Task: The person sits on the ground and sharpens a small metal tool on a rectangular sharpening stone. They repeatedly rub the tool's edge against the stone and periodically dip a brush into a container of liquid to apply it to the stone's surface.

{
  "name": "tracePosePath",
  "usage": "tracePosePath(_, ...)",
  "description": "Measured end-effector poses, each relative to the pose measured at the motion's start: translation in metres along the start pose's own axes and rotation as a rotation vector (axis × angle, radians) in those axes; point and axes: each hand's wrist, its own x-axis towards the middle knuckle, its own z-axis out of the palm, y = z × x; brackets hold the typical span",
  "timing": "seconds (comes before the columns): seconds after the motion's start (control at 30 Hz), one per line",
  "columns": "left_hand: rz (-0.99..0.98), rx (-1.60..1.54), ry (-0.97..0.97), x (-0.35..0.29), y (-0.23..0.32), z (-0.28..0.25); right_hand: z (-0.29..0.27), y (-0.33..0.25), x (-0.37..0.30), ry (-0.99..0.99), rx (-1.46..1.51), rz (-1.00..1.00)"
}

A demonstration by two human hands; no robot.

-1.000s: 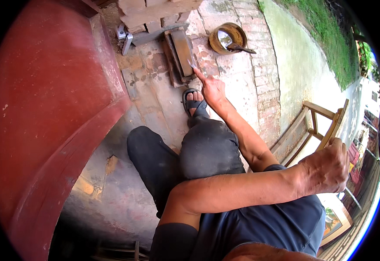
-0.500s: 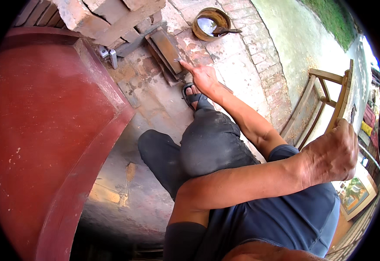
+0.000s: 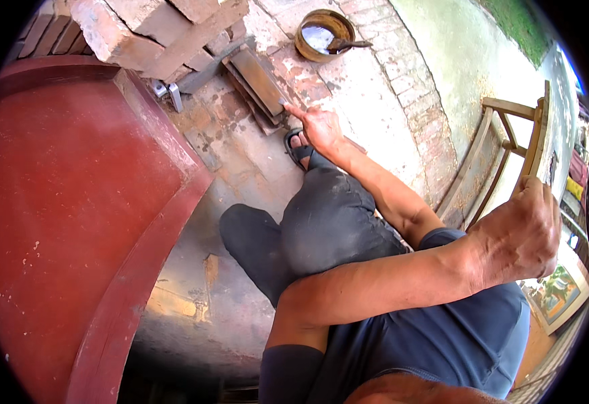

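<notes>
My right hand (image 3: 322,128) reaches to a long brown block (image 3: 257,79), which looks like a sharpening stone, raised on a dark base on the ground. Its index finger is stretched to the block's near right edge, while the other fingers are curled. A tiny pale thing shows at that fingertip, too small to name. My left hand (image 3: 515,232) is closed in a fist at the right, its forearm crossing in front of my body. Anything inside the fist is hidden. Beyond the block stands a round metal basin (image 3: 301,48) with water and a dark-handled tool (image 3: 348,44) in it.
A large red wooden panel (image 3: 72,202) fills the left side. Stacked bricks (image 3: 153,34) rise at the upper left, with a small metal piece (image 3: 175,97) beside them. On the right are a wooden frame like an overturned stool (image 3: 510,108) and a framed picture (image 3: 557,293).
My right hand has moved slightly toward me along the block's edge. My left fist stays closed at the right. The whole view has shifted a little.
</notes>
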Motion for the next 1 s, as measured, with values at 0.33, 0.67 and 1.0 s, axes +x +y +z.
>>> tracePosePath(0.33, 0.066, 0.021, -0.101, -0.004, -0.001, -0.001, 0.002, 0.012, 0.038, 0.049, -0.164, -0.053)
tracePosePath(0.67, 0.078, 0.067, -0.074, -0.001, 0.001, -0.003, 0.005, 0.008, 0.046, 0.075, -0.193, -0.094)
tracePosePath(1.0, 0.051, 0.074, -0.013, -0.001, 0.007, 0.003, 0.008, 0.010, 0.044, 0.087, -0.153, -0.075)
